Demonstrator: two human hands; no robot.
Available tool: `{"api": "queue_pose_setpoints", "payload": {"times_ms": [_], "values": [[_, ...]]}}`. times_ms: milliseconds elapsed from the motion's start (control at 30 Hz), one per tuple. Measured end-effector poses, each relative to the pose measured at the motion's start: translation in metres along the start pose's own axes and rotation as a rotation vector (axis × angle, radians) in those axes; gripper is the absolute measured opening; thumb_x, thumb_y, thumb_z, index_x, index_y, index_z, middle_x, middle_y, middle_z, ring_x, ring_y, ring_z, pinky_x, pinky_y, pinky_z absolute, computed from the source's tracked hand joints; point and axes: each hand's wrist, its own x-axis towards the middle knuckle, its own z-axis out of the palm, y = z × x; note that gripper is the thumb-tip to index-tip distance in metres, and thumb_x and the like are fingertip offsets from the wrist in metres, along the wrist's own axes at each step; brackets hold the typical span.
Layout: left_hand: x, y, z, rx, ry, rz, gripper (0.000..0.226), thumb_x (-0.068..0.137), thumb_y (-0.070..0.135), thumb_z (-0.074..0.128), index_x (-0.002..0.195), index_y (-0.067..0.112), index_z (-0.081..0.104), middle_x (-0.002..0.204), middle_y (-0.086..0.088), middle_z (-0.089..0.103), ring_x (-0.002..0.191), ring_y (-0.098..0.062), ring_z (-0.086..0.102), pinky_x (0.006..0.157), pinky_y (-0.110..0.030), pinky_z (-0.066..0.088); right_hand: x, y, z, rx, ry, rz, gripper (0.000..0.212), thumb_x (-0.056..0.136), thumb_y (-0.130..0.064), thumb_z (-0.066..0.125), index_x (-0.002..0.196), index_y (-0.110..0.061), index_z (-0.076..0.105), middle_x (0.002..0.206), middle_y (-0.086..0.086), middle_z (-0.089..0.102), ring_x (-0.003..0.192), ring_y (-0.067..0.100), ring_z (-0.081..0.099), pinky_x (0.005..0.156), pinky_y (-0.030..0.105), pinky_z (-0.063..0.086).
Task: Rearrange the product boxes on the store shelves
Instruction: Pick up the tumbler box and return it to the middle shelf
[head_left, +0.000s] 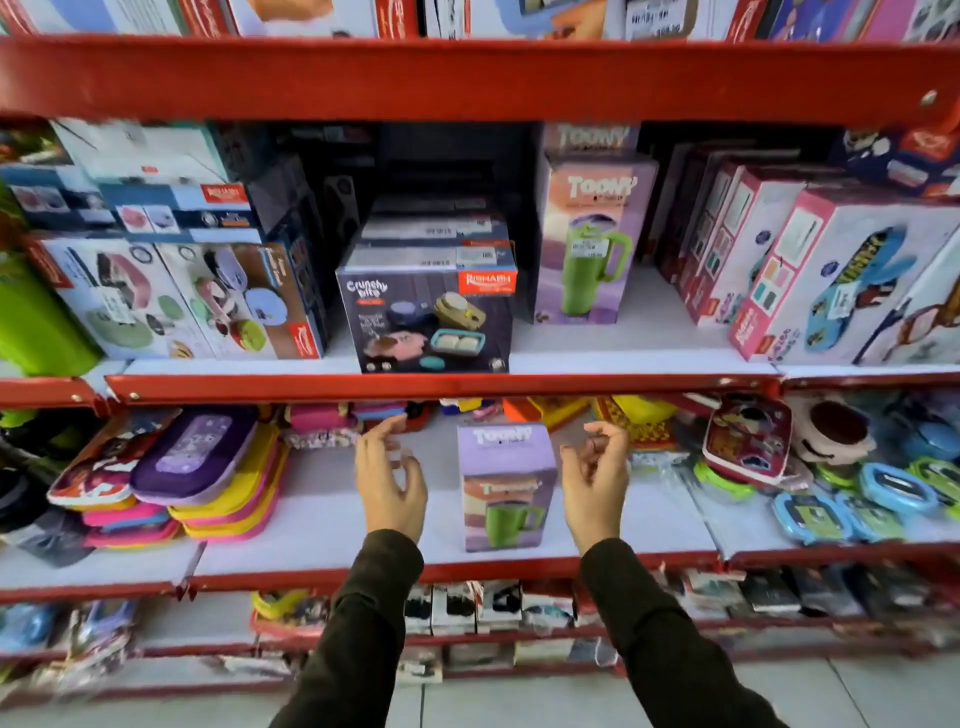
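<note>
A small purple Toony mug box stands upright on the white lower shelf. My left hand hovers to its left and my right hand to its right, both with fingers apart and holding nothing, neither touching the box. On the shelf above, a dark Crunchy Bite box sits at the front edge with similar boxes stacked behind it. A taller purple Toony tumbler box stands to its right.
Lunch-box cartons fill the upper shelf's left side, pink cartons its right. Flat coloured pouches are piled left of my hands; a red lunch bag and round blue-lidded containers lie right. Red shelf rails separate the levels.
</note>
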Motion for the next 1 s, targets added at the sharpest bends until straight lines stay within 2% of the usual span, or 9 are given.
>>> {"api": "queue_pose_setpoints", "payload": {"times_ms": [133,200,267,367,500,633,767,867,1000], "values": [[-0.031,-0.013,0.027,0.010,-0.424,-0.320,0.061,0.094,-0.003,0.049,0.149,0.014,0.033,0.150,-0.010,0.036,0.133,-0.034,0.046,0.113,-0.049,0.041,-0.010,0.041,0.000,-0.186,-0.215,0.285,0.056,0.094,0.006,0.059,0.143,-0.014,0.040,0.134,0.008,0.035,0.108,0.030,0.055,0.097,0.039,0.048],[-0.039,-0.016,0.038,0.051,-0.586,-0.389,0.071,0.094,0.000,0.052,0.156,0.014,0.022,0.161,-0.014,0.028,0.146,-0.034,0.036,0.123,-0.040,0.029,-0.009,0.054,0.003,-0.256,-0.396,0.342,0.072,0.093,0.002,0.065,0.155,-0.013,0.030,0.155,0.012,0.033,0.136,0.033,0.049,0.116,0.045,0.043],[-0.043,-0.016,0.049,0.073,-0.645,-0.403,0.076,0.092,-0.001,0.054,0.157,0.013,0.018,0.158,-0.016,0.037,0.142,-0.034,0.042,0.116,-0.034,0.034,-0.009,0.059,0.006,-0.274,-0.495,0.348,0.074,0.093,0.001,0.067,0.156,-0.014,0.031,0.155,0.013,0.046,0.140,0.033,0.050,0.116,0.048,0.044],[-0.043,-0.015,0.055,0.005,-0.557,-0.501,0.074,0.091,-0.004,0.053,0.154,0.022,0.025,0.142,-0.017,0.055,0.118,-0.036,0.061,0.100,-0.042,0.053,-0.010,0.057,0.004,-0.255,-0.452,0.329,0.062,0.091,0.005,0.066,0.147,-0.011,0.045,0.141,0.015,0.061,0.122,0.036,0.065,0.103,0.040,0.054],[-0.051,-0.006,0.047,-0.067,-0.488,-0.515,0.060,0.096,-0.001,0.053,0.150,0.018,0.036,0.142,-0.012,0.056,0.105,-0.024,0.058,0.087,-0.028,0.048,-0.014,0.056,-0.014,-0.154,-0.372,0.365,0.059,0.085,0.007,0.072,0.138,-0.012,0.056,0.134,0.013,0.067,0.093,0.029,0.074,0.091,0.031,0.055],[-0.062,0.008,0.036,-0.160,-0.428,-0.427,0.053,0.097,0.013,0.060,0.147,0.023,0.044,0.140,-0.005,0.057,0.113,-0.024,0.059,0.082,-0.022,0.050,-0.022,0.046,-0.039,-0.076,-0.333,0.310,0.056,0.082,-0.003,0.080,0.133,-0.020,0.061,0.126,0.005,0.070,0.101,0.029,0.074,0.083,0.023,0.058],[-0.061,0.028,0.026,-0.225,-0.378,-0.299,0.047,0.095,0.023,0.065,0.138,0.036,0.050,0.120,0.009,0.056,0.100,-0.005,0.060,0.066,-0.006,0.050,-0.027,0.016,-0.062,0.041,-0.252,0.188,0.049,0.083,-0.009,0.081,0.124,-0.030,0.066,0.119,-0.006,0.071,0.101,0.018,0.071,0.078,0.019,0.058],[-0.054,0.050,0.022,-0.311,-0.349,-0.210,0.045,0.087,0.035,0.068,0.127,0.052,0.054,0.118,0.003,0.060,0.107,0.001,0.060,0.071,-0.008,0.053,-0.024,-0.011,-0.075,0.155,-0.178,0.100,0.047,0.083,-0.006,0.081,0.113,-0.039,0.066,0.112,-0.008,0.072,0.095,0.004,0.071,0.078,0.018,0.057],[-0.038,0.092,0.022,-0.363,-0.300,-0.091,0.050,0.082,0.051,0.064,0.131,0.048,0.054,0.111,-0.001,0.056,0.100,0.001,0.059,0.082,-0.007,0.047,-0.004,-0.047,-0.087,0.250,-0.107,0.006,0.043,0.086,-0.006,0.078,0.126,-0.016,0.066,0.117,-0.001,0.069,0.096,0.001,0.070,0.079,0.013,0.055]]}}
